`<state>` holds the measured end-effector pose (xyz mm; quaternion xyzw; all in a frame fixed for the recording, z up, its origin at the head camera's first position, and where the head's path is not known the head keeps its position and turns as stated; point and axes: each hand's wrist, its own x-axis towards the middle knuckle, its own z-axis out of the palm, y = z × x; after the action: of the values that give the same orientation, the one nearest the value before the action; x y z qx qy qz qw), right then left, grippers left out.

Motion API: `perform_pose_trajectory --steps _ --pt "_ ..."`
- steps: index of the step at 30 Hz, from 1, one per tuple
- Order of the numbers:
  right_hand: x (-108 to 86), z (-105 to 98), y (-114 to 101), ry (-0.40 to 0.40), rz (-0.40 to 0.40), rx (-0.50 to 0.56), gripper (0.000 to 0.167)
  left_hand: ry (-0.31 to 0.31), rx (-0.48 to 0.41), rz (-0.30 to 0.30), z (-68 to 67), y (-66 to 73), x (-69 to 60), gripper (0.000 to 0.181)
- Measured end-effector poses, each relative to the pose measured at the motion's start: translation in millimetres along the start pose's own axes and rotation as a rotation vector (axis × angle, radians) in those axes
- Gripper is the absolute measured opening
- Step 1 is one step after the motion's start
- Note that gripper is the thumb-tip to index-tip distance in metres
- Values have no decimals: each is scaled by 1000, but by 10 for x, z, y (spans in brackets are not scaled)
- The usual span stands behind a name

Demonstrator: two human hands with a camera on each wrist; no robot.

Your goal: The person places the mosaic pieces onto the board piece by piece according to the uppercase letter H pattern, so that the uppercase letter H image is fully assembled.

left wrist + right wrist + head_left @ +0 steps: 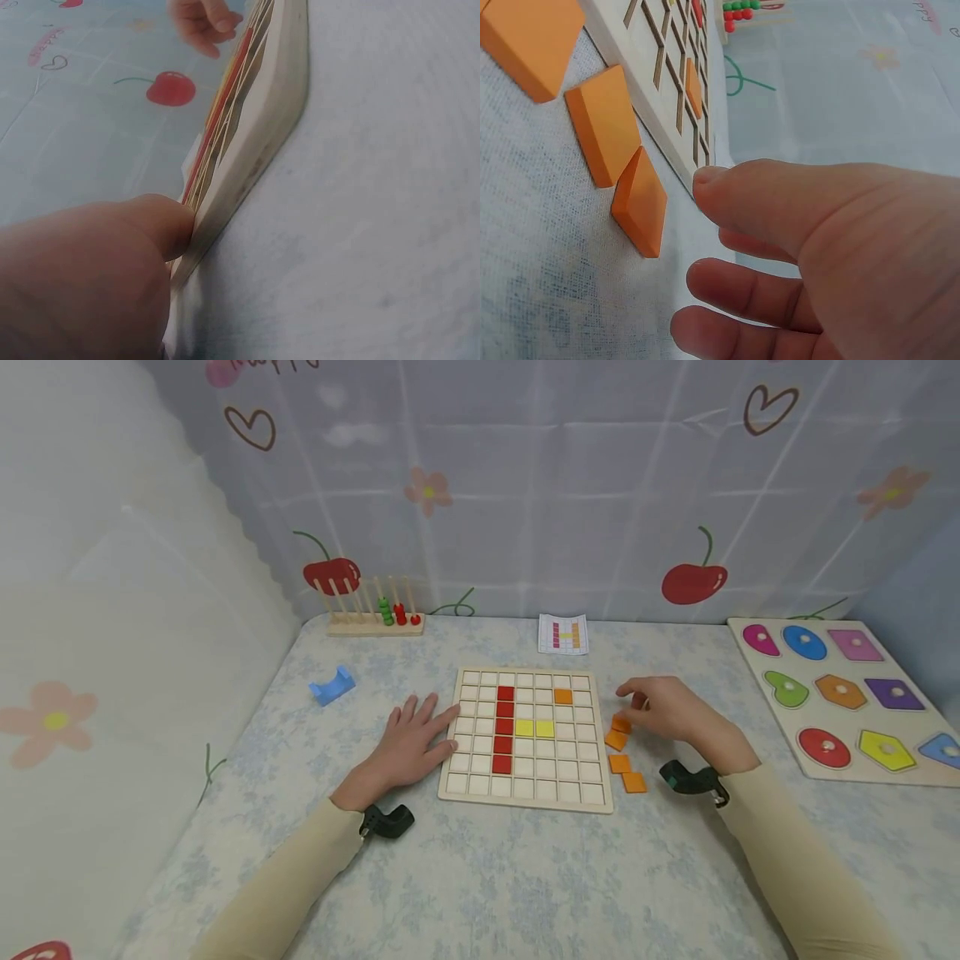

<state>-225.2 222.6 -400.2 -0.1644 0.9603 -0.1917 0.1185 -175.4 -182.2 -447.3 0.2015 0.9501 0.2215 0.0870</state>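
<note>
A wooden grid board (pixel 525 787) lies on the table with a column of red tiles (pixel 503 744), two yellow tiles (pixel 534 728) and one orange tile (pixel 563 697) in its cells. My left hand (pixel 405 747) rests at the board's left edge, fingers spread; in the left wrist view its thumb (pixel 169 225) touches the rim. At the right side, my right hand (pixel 671 710) is just above loose orange tiles (pixel 620 763). The right wrist view shows its thumb and fingers (pixel 727 289) apart, holding nothing, beside an orange tile (pixel 641 206).
A pattern card (pixel 563 635) lies behind the board. At the back left are a peg rack with beads (pixel 375 628) and a blue curved piece (pixel 332 686). A shape puzzle board (pixel 813 714) lies at the right, and a printed curtain hangs behind.
</note>
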Motion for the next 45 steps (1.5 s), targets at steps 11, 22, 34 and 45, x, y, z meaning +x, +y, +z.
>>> perform_pose_trajectory --steps 11,22,34,45 --pt "-14 33 10 2 -3 -10 38 -5 16 -8 -2 -13 3 61" --pt "-25 90 29 -27 -24 -25 37 -1 2 -9 6 -17 -5 60" --pt "-56 117 62 16 -74 -25 25 -3 1 -4 11 -19 2 60" --pt "-48 132 92 14 -58 -28 26 -2 0 1 13 -22 9 60"
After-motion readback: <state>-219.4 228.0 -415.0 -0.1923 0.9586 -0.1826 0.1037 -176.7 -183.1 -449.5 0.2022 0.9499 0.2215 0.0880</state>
